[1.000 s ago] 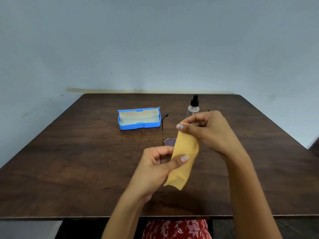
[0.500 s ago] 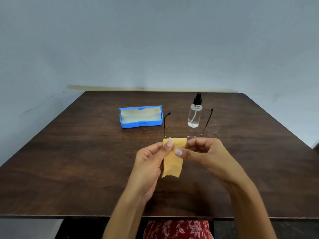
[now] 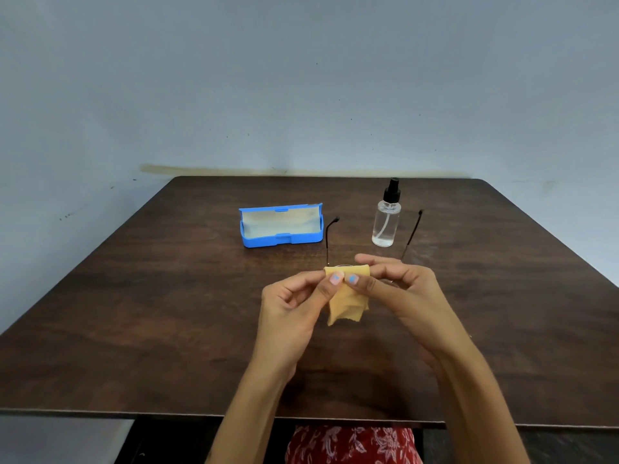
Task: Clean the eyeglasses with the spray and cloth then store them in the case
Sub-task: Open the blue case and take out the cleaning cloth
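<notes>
Over desk (image 3: 167,329) centre: both hands now low, cloth (image 3: 346,304) folded over glasses (image 3: 327,242) lens. Left hand (image 3: 291,306) and right hand (image 3: 402,289) pinch cloth, grip tight. A second ago cloth hung loose, higher. Wiping under way; spray (image 3: 386,222), open case (image 3: 280,226) wait behind.

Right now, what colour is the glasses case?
Blue, with a pale lining; the case lies open on the table, seen in the head view.
</notes>
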`<state>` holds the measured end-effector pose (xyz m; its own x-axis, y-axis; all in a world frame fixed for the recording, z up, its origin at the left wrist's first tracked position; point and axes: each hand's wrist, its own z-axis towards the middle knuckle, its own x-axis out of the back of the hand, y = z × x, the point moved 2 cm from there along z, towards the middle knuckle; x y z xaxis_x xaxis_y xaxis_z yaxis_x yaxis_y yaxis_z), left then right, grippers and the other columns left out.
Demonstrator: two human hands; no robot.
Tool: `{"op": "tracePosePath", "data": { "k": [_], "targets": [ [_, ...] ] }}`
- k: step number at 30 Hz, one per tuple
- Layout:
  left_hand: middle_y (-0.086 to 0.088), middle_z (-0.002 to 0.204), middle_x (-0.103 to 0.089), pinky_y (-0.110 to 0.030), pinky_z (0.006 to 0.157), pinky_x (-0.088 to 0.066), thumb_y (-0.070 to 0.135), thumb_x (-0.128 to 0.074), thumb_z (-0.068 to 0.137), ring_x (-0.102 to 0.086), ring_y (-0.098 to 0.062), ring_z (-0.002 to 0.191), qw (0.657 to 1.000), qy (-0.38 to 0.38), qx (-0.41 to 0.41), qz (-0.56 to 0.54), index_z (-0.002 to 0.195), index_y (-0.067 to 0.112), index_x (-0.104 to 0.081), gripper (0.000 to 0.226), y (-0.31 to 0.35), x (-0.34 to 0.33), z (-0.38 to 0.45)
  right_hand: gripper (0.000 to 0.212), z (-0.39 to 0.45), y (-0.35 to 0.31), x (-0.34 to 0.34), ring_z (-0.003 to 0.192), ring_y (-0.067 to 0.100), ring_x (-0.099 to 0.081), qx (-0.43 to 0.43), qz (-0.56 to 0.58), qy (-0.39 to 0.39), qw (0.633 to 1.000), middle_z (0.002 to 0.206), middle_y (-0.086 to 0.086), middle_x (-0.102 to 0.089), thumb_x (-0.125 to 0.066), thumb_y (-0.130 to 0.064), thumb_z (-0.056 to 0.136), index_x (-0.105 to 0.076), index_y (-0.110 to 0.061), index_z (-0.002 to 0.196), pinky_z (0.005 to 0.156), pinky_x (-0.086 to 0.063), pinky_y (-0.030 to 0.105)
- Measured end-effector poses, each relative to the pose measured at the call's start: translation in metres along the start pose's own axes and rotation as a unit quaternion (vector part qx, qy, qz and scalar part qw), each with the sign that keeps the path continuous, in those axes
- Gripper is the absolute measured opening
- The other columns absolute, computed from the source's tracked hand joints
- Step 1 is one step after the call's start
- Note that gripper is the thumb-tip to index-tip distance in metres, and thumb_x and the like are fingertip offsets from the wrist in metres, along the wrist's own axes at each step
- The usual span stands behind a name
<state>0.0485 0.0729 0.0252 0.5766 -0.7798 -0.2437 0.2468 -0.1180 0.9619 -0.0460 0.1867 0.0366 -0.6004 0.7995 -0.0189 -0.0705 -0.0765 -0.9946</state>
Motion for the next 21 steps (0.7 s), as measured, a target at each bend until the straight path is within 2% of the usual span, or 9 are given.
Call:
{"op": "tracePosePath", "data": {
  "k": [4, 8, 12, 16, 19, 21],
  "targets": [
    [0.001, 0.080, -0.076, -0.017, 0.064, -0.055, 0.022, -0.070, 0.064, -0.072, -0.009, 0.078, 1.000, 0.006, 0.001, 0.002, 0.084, 0.016, -0.073, 0.021, -0.003, 0.001, 0.001, 0.014, 0.001, 0.000, -0.007, 0.082, 0.002, -0.067, -0.010, 0.033, -0.012, 0.999, 0.102, 0.004, -0.071, -0.070, -0.016, 0.075, -0.073, -0.005, 0.083, 0.062, -0.049, 0.011],
    [-0.005, 0.083, -0.076, -0.021, 0.066, -0.057, 0.020, -0.074, 0.062, -0.073, -0.017, 0.080, 1.000, 0.012, -0.002, 0.017, 0.091, 0.012, -0.073, 0.030, -0.006, 0.006, 0.002, 0.025, 0.001, 0.001, -0.013, 0.074, 0.006, -0.067, 0.002, 0.017, -0.012, 1.000, 0.087, 0.008, -0.074, -0.068, -0.027, 0.069, -0.072, -0.006, 0.082, 0.062, -0.051, 0.014],
    [-0.007, 0.090, -0.076, -0.026, 0.073, -0.059, 0.015, -0.073, 0.062, -0.072, -0.019, 0.087, 1.000, 0.016, 0.015, -0.001, 0.097, 0.007, -0.071, 0.035, -0.008, 0.011, 0.004, 0.024, 0.002, 0.001, -0.015, 0.068, 0.004, -0.067, 0.003, 0.021, -0.035, 0.999, 0.076, 0.001, -0.073, -0.067, -0.025, 0.070, -0.072, -0.007, 0.085, 0.059, -0.050, 0.015],
    [-0.007, 0.090, -0.076, -0.030, 0.075, -0.060, 0.005, -0.066, 0.077, -0.072, -0.020, 0.089, 0.998, 0.009, 0.048, -0.029, 0.101, 0.006, -0.069, 0.024, -0.009, 0.012, 0.007, 0.020, 0.003, 0.000, -0.013, 0.067, 0.003, -0.065, 0.006, -0.003, -0.056, 0.998, 0.076, 0.001, -0.073, -0.066, -0.021, 0.075, -0.073, -0.008, 0.089, 0.061, -0.051, 0.016],
    [-0.005, 0.088, -0.076, -0.030, 0.072, -0.060, 0.010, -0.063, 0.082, -0.072, -0.019, 0.088, 0.998, 0.007, 0.060, -0.034, 0.104, 0.007, -0.067, 0.023, -0.011, 0.012, 0.007, 0.014, 0.004, 0.002, -0.012, 0.071, 0.005, -0.067, 0.014, -0.020, -0.052, 0.998, 0.080, 0.002, -0.074, -0.068, -0.016, 0.078, -0.073, -0.011, 0.090, 0.062, -0.051, 0.018],
    [-0.004, 0.086, -0.076, -0.028, 0.070, -0.060, 0.011, -0.062, 0.083, -0.072, -0.017, 0.086, 0.997, 0.005, 0.066, -0.032, 0.102, 0.010, -0.067, 0.019, -0.012, 0.012, 0.007, 0.017, 0.004, 0.003, -0.011, 0.075, 0.008, -0.068, 0.018, -0.015, -0.061, 0.998, 0.083, 0.003, -0.075, -0.069, -0.016, 0.074, -0.073, -0.012, 0.090, 0.064, -0.053, 0.019]
  ]
}}
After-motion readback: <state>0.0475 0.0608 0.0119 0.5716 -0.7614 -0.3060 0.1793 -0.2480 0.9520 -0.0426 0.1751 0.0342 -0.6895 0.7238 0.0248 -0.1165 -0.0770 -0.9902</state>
